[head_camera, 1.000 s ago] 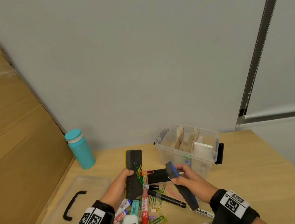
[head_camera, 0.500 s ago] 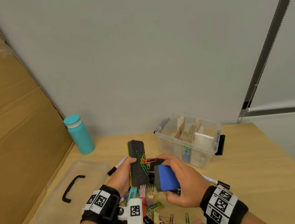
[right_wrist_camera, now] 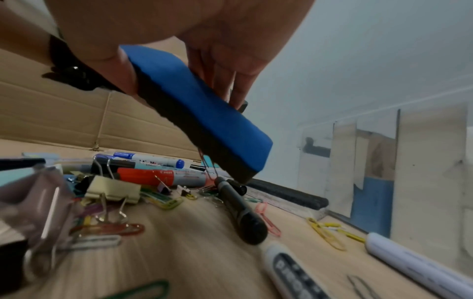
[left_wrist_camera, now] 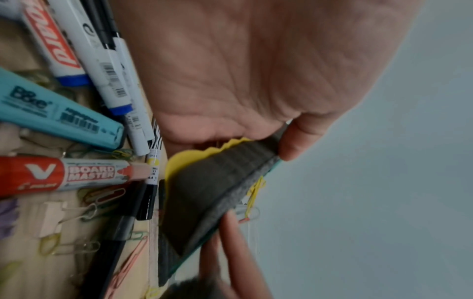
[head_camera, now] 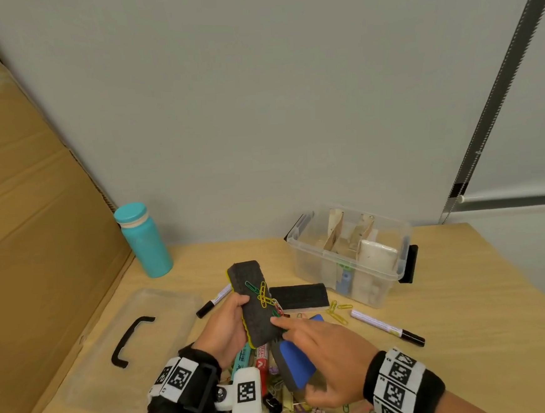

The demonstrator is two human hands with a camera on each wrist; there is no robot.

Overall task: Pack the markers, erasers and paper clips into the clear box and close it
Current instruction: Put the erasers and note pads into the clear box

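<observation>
The left hand (head_camera: 223, 324) grips a yellow-backed eraser (head_camera: 256, 302) by its long edges, thumb on one side and fingers curled behind, tilted so the dark felt face looks up at the person. A tangle of paper clips (head_camera: 263, 296) clings to that felt, which is probably why it is held face-up and steady: the clips can be picked off before the eraser is packed. The right hand (head_camera: 325, 361) does two jobs at once. Its thumb and lower fingers are curled round a blue-backed eraser (head_camera: 293, 364), kept low against the palm, while its forefinger reaches out straight to touch the felt just beside the clinging clips.

A third eraser (head_camera: 298, 297) lies felt-up on the surface (head_camera: 450, 290) between the hands and the clear box (head_camera: 349, 252), which stands open near the wall, with cardboard dividers and a few things already inside. Its lid (head_camera: 134, 334) lies flat to the left, well apart from it. Below the hands sits a heap of markers (left_wrist_camera: 84, 170), binder clips (right_wrist_camera: 112, 190) and loose clips; a black-capped marker (head_camera: 388, 327) lies alone to the right.

The stretch between the hands and the box holds only the flat eraser and a few clips, so the way to the box looks open. The teal bottle (head_camera: 143, 242) stands clear of that path.
</observation>
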